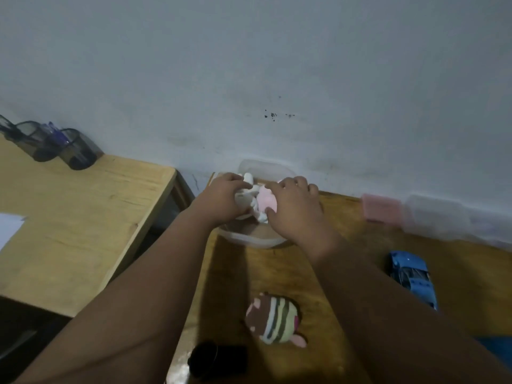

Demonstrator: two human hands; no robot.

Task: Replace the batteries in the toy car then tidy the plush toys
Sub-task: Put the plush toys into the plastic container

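A clear plastic tub point(249, 240) stands at the far end of the brown table, against the wall. Both hands press a white and pink plush toy point(264, 202) down into it. My left hand point(224, 200) grips the white part from the left. My right hand point(295, 207) covers the pink part from the right. A striped brown, white and green plush toy point(273, 318) lies on the table nearer to me. The blue toy car point(412, 277) sits to the right, untouched.
A pink box point(381, 210) and a clear container point(454, 217) line the wall at right. A black object point(217, 358) lies at the table's near edge. A second, lighter table point(69, 217) at left carries mesh pen holders point(55, 145) and white paper point(8, 227).
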